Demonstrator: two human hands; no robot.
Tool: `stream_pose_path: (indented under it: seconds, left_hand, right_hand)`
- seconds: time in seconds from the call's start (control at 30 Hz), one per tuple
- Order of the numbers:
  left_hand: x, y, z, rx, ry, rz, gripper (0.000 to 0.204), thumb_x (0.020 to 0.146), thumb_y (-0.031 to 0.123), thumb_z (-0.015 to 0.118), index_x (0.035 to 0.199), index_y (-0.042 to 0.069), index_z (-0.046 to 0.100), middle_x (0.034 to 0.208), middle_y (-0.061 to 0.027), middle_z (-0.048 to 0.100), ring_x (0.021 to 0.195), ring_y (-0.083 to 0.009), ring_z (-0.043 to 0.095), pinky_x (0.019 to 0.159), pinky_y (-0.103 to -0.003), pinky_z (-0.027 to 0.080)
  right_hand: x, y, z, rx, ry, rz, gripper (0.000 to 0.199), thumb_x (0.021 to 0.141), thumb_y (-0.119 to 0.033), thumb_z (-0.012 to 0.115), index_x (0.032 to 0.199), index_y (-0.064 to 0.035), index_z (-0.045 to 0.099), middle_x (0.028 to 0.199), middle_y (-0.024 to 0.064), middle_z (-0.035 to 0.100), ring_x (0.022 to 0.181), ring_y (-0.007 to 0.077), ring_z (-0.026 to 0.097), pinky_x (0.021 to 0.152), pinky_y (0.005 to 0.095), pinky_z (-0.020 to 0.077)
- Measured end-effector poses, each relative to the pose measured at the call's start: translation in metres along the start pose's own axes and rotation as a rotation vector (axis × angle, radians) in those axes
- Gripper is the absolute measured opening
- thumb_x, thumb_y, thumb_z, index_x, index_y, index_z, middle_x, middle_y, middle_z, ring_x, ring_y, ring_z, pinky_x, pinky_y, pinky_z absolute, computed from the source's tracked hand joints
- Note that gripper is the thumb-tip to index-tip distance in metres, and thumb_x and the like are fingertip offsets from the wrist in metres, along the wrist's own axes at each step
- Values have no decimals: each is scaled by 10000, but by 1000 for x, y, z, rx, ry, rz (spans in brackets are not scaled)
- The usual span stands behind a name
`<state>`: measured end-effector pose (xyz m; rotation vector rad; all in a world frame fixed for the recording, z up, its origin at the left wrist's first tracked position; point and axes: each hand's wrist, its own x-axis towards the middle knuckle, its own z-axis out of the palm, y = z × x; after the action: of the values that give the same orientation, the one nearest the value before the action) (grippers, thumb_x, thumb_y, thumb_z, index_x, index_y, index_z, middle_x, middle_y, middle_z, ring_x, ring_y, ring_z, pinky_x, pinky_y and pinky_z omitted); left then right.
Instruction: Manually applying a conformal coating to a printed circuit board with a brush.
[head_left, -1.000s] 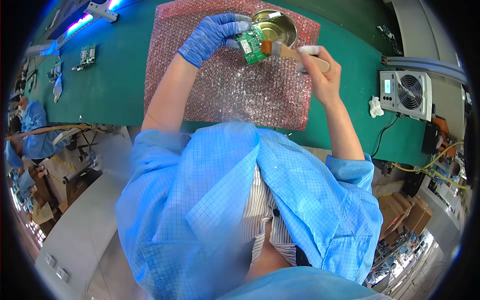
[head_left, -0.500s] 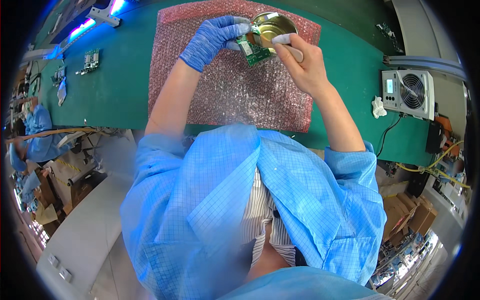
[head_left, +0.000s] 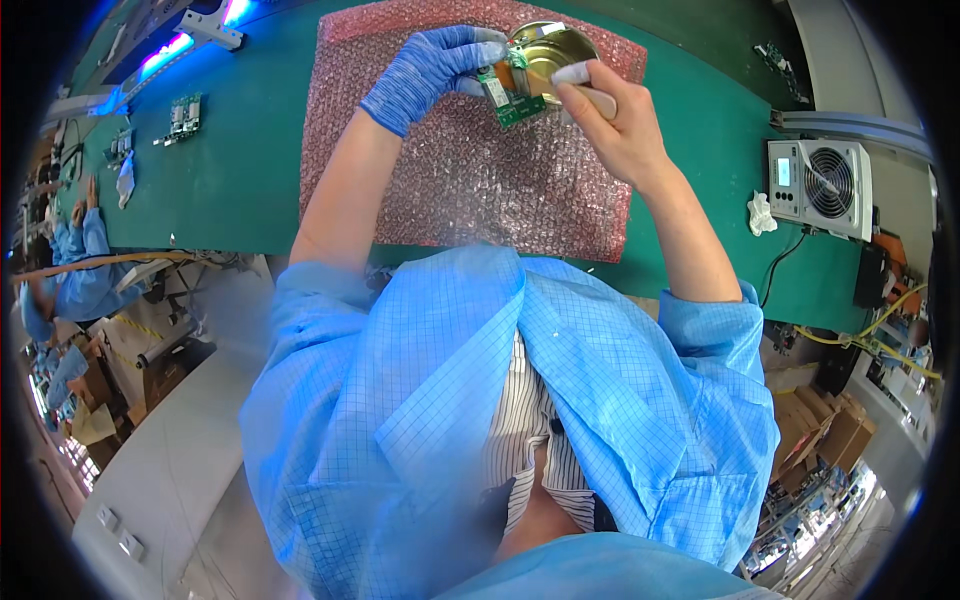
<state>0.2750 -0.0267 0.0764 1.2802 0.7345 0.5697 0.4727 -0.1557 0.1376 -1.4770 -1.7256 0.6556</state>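
My left hand (head_left: 428,75), in a blue knitted glove with pale fingertips, is closed on the edge of a green circuit board (head_left: 518,110). The board is held tilted over the near left side of a round, gold-coloured metal tin (head_left: 575,50). My right hand (head_left: 625,125) is bare apart from a white cover on a fingertip. It grips what looks like a brush (head_left: 600,102) with a pale, rounded handle. The brush's other end points left to the board; its tip is hard to make out.
Pink bubble wrap (head_left: 480,190) lies under my hands on the green bench (head_left: 240,190). To the left are more circuit boards (head_left: 182,120) and a violet-lit lamp bar (head_left: 168,55). On the right stand a white fan unit (head_left: 822,187) and a crumpled tissue (head_left: 761,213).
The brush has shifted so that more of its front part shows against the board. My right hand has moved slightly right. The left hand still holds the board in nearly the same place.
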Motion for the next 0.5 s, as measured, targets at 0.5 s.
stream_pose_path:
  seconds: [0.5]
  left_hand:
    - [-1, -1, -4, 7, -25, 7, 356, 809, 242, 669, 1117, 75, 609, 1036, -34, 634, 896, -136, 620, 717, -260, 546]
  right_hand:
    - [-14, 27, -7, 430, 52, 229, 191, 874, -177, 575, 962, -9, 594, 756, 3, 591, 661, 60, 543, 589, 201, 437]
